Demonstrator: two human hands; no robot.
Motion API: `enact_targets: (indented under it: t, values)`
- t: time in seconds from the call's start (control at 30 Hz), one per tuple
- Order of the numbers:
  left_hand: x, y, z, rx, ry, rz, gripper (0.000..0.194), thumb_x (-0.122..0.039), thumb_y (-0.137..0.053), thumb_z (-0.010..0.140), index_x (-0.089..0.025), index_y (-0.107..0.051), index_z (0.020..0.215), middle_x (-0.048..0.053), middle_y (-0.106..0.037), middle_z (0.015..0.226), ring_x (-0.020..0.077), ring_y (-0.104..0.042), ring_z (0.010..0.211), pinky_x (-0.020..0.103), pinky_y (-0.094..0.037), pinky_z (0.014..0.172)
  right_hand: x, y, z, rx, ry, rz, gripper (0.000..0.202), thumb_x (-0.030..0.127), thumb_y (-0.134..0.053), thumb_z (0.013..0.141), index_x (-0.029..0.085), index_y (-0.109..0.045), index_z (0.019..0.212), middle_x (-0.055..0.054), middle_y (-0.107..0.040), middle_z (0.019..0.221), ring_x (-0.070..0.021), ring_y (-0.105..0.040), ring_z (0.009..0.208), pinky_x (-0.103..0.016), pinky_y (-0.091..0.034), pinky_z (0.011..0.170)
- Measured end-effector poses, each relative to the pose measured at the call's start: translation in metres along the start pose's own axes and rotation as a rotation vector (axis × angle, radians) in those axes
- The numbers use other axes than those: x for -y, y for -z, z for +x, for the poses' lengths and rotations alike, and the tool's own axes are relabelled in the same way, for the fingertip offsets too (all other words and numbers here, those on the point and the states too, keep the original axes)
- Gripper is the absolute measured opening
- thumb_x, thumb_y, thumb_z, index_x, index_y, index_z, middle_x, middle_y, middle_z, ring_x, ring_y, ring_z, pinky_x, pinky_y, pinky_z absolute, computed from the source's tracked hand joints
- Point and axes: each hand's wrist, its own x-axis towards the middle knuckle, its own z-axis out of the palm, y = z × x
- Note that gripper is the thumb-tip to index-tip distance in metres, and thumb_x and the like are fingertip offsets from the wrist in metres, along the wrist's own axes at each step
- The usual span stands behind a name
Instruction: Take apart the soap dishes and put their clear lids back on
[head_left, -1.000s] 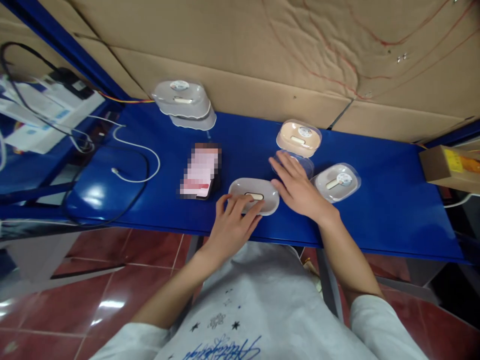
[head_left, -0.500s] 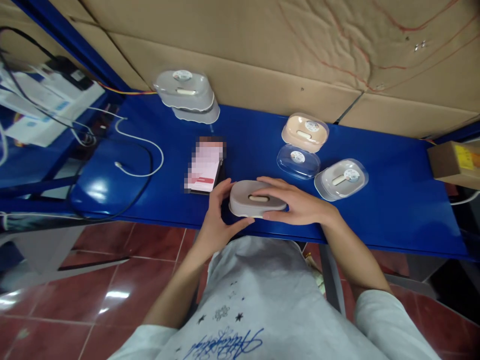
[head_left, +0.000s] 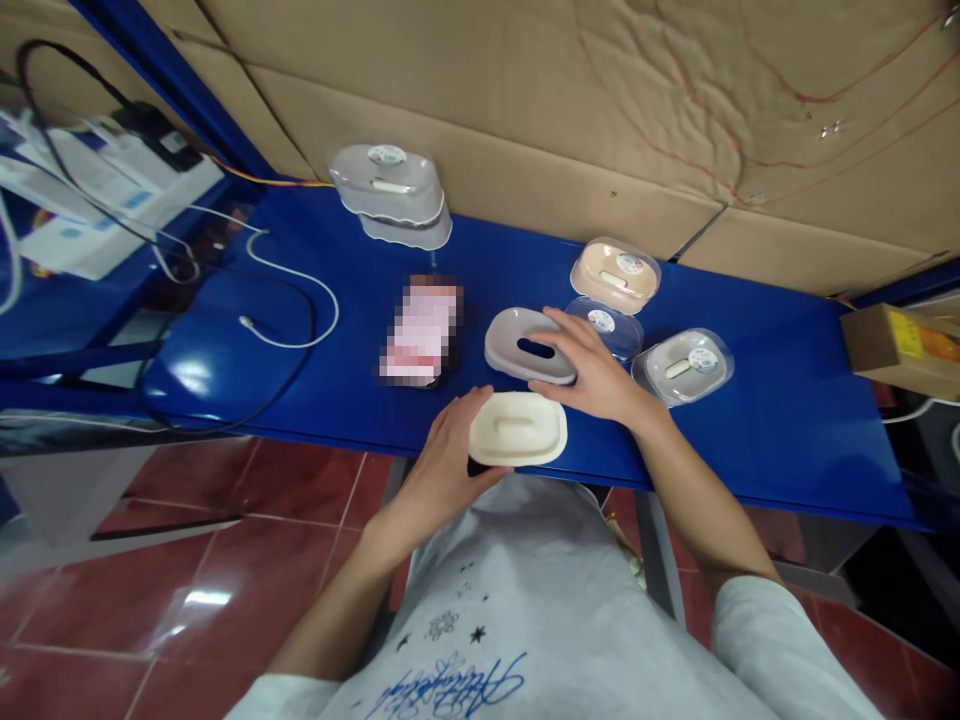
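Between thumb and fingers, my left hand point(head_left: 452, 452) grips the left end of a cream oval base with a raised ridge in its middle point(head_left: 529, 440), near the table's front edge. My right hand point(head_left: 596, 370) holds a grey oval cover point(head_left: 508, 335) by its right side, just beyond the base. A slot in the cover's middle shows dark blue through it. The two parts are apart. Behind my right hand lies a clear plastic lid point(head_left: 621, 328) with a round sticker, partly hidden by my fingers.
A phone with a blurred screen point(head_left: 424, 330) lies left of my hands. Oval boxes in peach point(head_left: 600, 280) and grey point(head_left: 667, 385) sit to the right; stacked grey boxes point(head_left: 420, 235) stand at the back left. Cables point(head_left: 292, 345) cross the left side; a cardboard box point(head_left: 874, 340) is far right.
The grey cover has come off the cream base. My right hand has moved it away from me, while the base stays near the front edge in my left hand.
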Motion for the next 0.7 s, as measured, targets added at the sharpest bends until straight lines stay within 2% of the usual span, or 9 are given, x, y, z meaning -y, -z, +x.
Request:
enact_targets:
  t: [0.1, 0.2, 0.3, 0.37, 0.43, 0.5, 0.6, 0.7]
  values:
    - [-0.001, 0.005, -0.002, 0.132, -0.085, 0.09, 0.101, -0.034, -0.085, 0.092, -0.035, -0.022, 0.17, 0.014, -0.047, 0.17, 0.0368, -0.04, 0.161, 0.066, -0.028, 0.133, -0.006, -0.003, 0.011, 0.053, 0.006, -0.096, 0.073, 0.059, -0.073, 0.095, 0.02, -0.056, 0.155, -0.019, -0.037, 0.175, -0.0359, -0.031, 0.166, -0.061, -0.028, 0.133]
    - [-0.001, 0.007, 0.001, 0.165, -0.084, 0.157, 0.087, -0.035, -0.081, 0.095, -0.034, -0.031, 0.167, 0.014, -0.042, 0.173, 0.0366, -0.037, 0.163, 0.066, -0.027, 0.133, -0.008, 0.005, 0.009, 0.068, -0.016, -0.156, 0.078, 0.066, -0.06, 0.102, 0.023, -0.044, 0.164, -0.016, -0.029, 0.18, -0.0348, -0.022, 0.169, -0.062, -0.022, 0.135]
    - [-0.003, 0.006, 0.003, 0.162, -0.076, 0.19, 0.074, -0.034, -0.077, 0.098, -0.032, -0.039, 0.161, 0.015, -0.038, 0.175, 0.0365, -0.036, 0.163, 0.066, -0.029, 0.132, -0.014, 0.017, -0.003, -0.026, -0.187, -0.264, 0.067, 0.058, -0.041, 0.111, 0.021, -0.041, 0.167, -0.016, -0.034, 0.177, -0.0335, -0.028, 0.167, -0.059, -0.025, 0.134]
    - [-0.004, 0.007, 0.003, 0.157, -0.073, 0.191, 0.07, -0.033, -0.076, 0.099, -0.032, -0.041, 0.159, 0.015, -0.039, 0.175, 0.0365, -0.036, 0.163, 0.065, -0.03, 0.132, -0.02, 0.022, -0.011, -0.026, -0.34, -0.37, 0.068, 0.053, -0.042, 0.111, 0.015, -0.038, 0.167, -0.021, -0.036, 0.175, -0.0385, -0.03, 0.165, -0.063, -0.027, 0.132]
    - [-0.006, 0.009, 0.003, 0.151, -0.063, 0.188, 0.067, -0.031, -0.074, 0.1, -0.032, -0.042, 0.159, 0.015, -0.038, 0.175, 0.0367, -0.036, 0.163, 0.065, -0.031, 0.132, -0.025, 0.024, -0.014, 0.029, -0.421, -0.445, 0.071, 0.05, -0.049, 0.108, 0.013, -0.036, 0.168, -0.025, -0.034, 0.175, -0.0438, -0.031, 0.164, -0.067, -0.03, 0.129]
    - [-0.007, 0.012, 0.002, 0.149, -0.052, 0.182, 0.067, -0.03, -0.072, 0.1, -0.032, -0.041, 0.159, 0.015, -0.036, 0.175, 0.0373, -0.036, 0.163, 0.065, -0.032, 0.131, -0.027, 0.024, -0.015, 0.061, -0.422, -0.467, 0.071, 0.048, -0.053, 0.107, 0.015, -0.038, 0.167, -0.024, -0.038, 0.173, -0.0451, -0.037, 0.16, -0.065, -0.037, 0.125]
    - [-0.012, 0.014, 0.003, 0.146, -0.045, 0.18, 0.067, -0.026, -0.069, 0.1, -0.03, -0.04, 0.16, 0.018, -0.027, 0.179, 0.039, -0.029, 0.166, 0.064, -0.035, 0.13, -0.028, 0.024, -0.013, 0.021, -0.398, -0.46, 0.068, 0.051, -0.055, 0.106, 0.018, -0.043, 0.164, -0.022, -0.047, 0.167, -0.0445, -0.047, 0.151, -0.063, -0.045, 0.118]
    - [-0.018, 0.011, 0.005, 0.14, -0.076, 0.22, 0.064, -0.023, -0.067, 0.099, -0.026, -0.043, 0.159, 0.02, -0.017, 0.182, 0.0414, -0.018, 0.169, 0.068, -0.026, 0.133, -0.035, 0.022, -0.01, -0.036, -0.355, -0.426, 0.069, 0.057, -0.055, 0.105, 0.02, -0.047, 0.162, -0.021, -0.05, 0.166, -0.0451, -0.05, 0.149, -0.066, -0.046, 0.117]
